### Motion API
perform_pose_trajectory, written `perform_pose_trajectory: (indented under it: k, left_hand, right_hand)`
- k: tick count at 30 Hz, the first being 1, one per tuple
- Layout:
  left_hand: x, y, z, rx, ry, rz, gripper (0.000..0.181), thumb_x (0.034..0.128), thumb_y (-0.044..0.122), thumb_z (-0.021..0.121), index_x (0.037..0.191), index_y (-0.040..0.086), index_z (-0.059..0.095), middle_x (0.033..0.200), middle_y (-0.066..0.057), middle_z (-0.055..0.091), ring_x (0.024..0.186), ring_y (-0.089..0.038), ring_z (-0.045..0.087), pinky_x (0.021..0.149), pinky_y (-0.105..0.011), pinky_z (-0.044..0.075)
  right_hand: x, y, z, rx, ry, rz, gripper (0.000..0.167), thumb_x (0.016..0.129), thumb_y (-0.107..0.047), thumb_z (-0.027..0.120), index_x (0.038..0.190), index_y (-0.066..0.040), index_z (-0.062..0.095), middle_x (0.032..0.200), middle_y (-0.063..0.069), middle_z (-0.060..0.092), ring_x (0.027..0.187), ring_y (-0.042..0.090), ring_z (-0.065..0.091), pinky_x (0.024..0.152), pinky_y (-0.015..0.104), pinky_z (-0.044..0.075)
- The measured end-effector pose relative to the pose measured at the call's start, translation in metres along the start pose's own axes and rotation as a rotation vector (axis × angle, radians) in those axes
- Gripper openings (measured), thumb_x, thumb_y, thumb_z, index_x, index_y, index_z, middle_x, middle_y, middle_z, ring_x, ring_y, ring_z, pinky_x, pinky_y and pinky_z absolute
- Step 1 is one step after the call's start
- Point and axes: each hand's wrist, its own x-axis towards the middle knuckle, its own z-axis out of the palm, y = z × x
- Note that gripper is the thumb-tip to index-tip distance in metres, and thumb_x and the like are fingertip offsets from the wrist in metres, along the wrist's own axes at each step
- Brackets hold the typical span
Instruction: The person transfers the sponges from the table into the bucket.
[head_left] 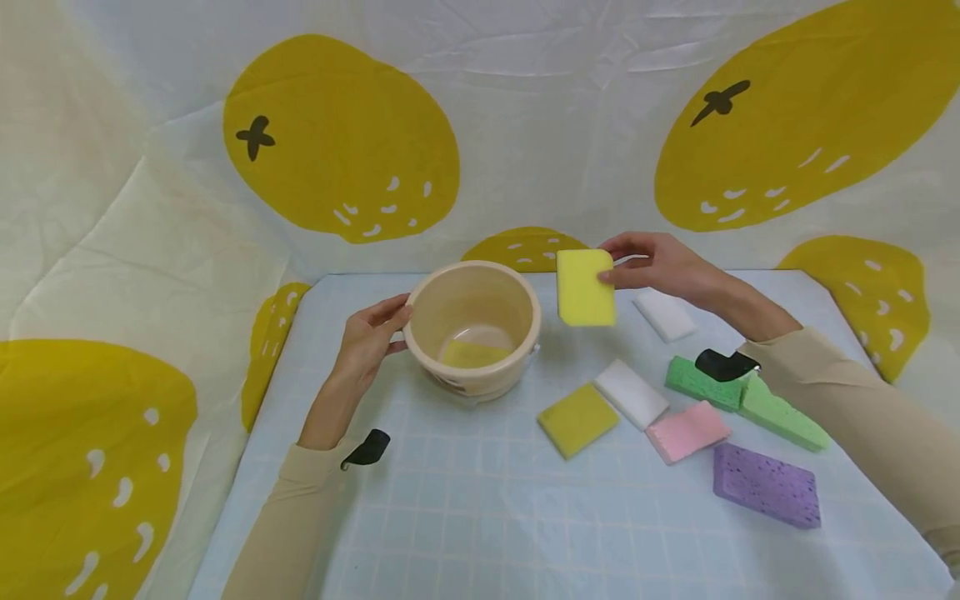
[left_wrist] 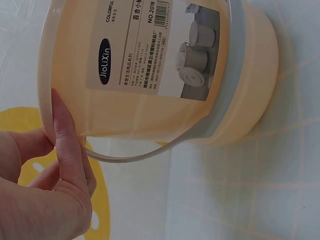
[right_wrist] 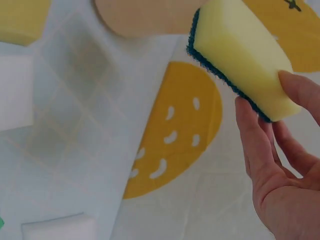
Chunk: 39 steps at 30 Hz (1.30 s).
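Note:
A cream plastic bucket [head_left: 517, 367] stands at the back of the table, with a yellow sponge [head_left: 474, 355] lying on its bottom. My left hand [head_left: 367, 337] pinches the bucket's left rim; in the left wrist view the bucket's printed label [left_wrist: 150, 50] and thin handle [left_wrist: 130, 159] show. To the right of the bucket, my right hand [head_left: 652, 267] holds up a yellow sponge [head_left: 583, 292] by its edge, thumb on the yellow face. The right wrist view shows this sponge's dark green scouring layer [right_wrist: 225, 79] against the fingers.
Right of the bucket lie an olive-yellow sponge [head_left: 577, 421], white sponges [head_left: 632, 393] [head_left: 664, 315], a pink sponge [head_left: 687, 432], green sponges [head_left: 701, 383] [head_left: 780, 414] and a purple speckled sponge [head_left: 767, 485]. A lemon-print cloth [head_left: 525, 150] hangs behind the table.

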Motion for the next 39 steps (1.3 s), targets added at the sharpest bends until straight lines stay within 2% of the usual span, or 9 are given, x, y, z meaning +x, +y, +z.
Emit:
perform_pose_trajectory:
  k: [7, 16, 24, 30, 35, 39]
  left_hand:
    - [0.000, 0.002, 0.001, -0.001, 0.004, -0.011, 0.041, 0.1011, 0.022, 0.068, 0.139, 0.008, 0.064, 0.132, -0.010, 0.064, 0.101, -0.014, 0.064, 0.076, -0.025, 0.061]
    - [0.001, 0.003, 0.001, -0.005, -0.007, -0.025, 0.042, 0.1008, 0.021, 0.069, 0.140, 0.007, 0.063, 0.133, -0.012, 0.063, 0.098, -0.012, 0.064, 0.075, -0.023, 0.061]
    - [-0.001, 0.006, 0.000, -0.001, -0.003, -0.026, 0.042, 0.1009, 0.022, 0.069, 0.140, 0.007, 0.064, 0.134, -0.013, 0.063, 0.103, -0.016, 0.064, 0.075, -0.023, 0.060]
    - [-0.002, 0.005, -0.002, -0.004, -0.010, -0.026, 0.042, 0.1010, 0.022, 0.069, 0.140, 0.007, 0.063, 0.133, -0.013, 0.063, 0.100, -0.015, 0.065, 0.075, -0.024, 0.061]
    - [-0.001, 0.005, -0.002, 0.009, 0.000, -0.030, 0.041, 0.1009, 0.022, 0.068, 0.139, 0.006, 0.064, 0.132, -0.015, 0.064, 0.098, -0.016, 0.065, 0.074, -0.023, 0.061]
    - [-0.001, 0.006, 0.000, 0.033, 0.014, -0.030, 0.040, 0.1007, 0.022, 0.068, 0.137, 0.006, 0.065, 0.128, -0.014, 0.066, 0.095, -0.017, 0.065, 0.071, -0.023, 0.061]
  right_hand:
    - [0.004, -0.019, 0.000, 0.011, -0.009, -0.012, 0.055, 0.098, -0.033, 0.073, 0.143, -0.009, 0.053, 0.137, 0.010, 0.056, 0.112, 0.025, 0.061, 0.089, 0.024, 0.057]
    - [0.015, -0.038, 0.012, 0.016, -0.046, -0.055, 0.057, 0.096, -0.034, 0.074, 0.143, -0.010, 0.053, 0.137, 0.009, 0.056, 0.114, 0.025, 0.060, 0.093, 0.028, 0.056]
    - [0.036, -0.052, 0.033, 0.057, -0.074, -0.110, 0.050, 0.094, -0.029, 0.077, 0.137, -0.010, 0.059, 0.129, 0.008, 0.061, 0.110, 0.026, 0.063, 0.097, 0.036, 0.056]
    - [0.047, -0.056, 0.052, 0.041, -0.116, -0.156, 0.049, 0.095, -0.026, 0.076, 0.137, -0.009, 0.060, 0.129, 0.010, 0.060, 0.112, 0.028, 0.064, 0.096, 0.038, 0.057]
    - [0.054, -0.058, 0.065, 0.046, -0.149, -0.144, 0.052, 0.095, -0.028, 0.077, 0.140, -0.010, 0.058, 0.130, 0.009, 0.060, 0.116, 0.028, 0.063, 0.099, 0.042, 0.055]
    - [0.058, -0.059, 0.073, 0.022, -0.138, -0.144, 0.053, 0.092, -0.030, 0.079, 0.138, -0.011, 0.061, 0.130, 0.007, 0.062, 0.119, 0.027, 0.062, 0.100, 0.044, 0.054]
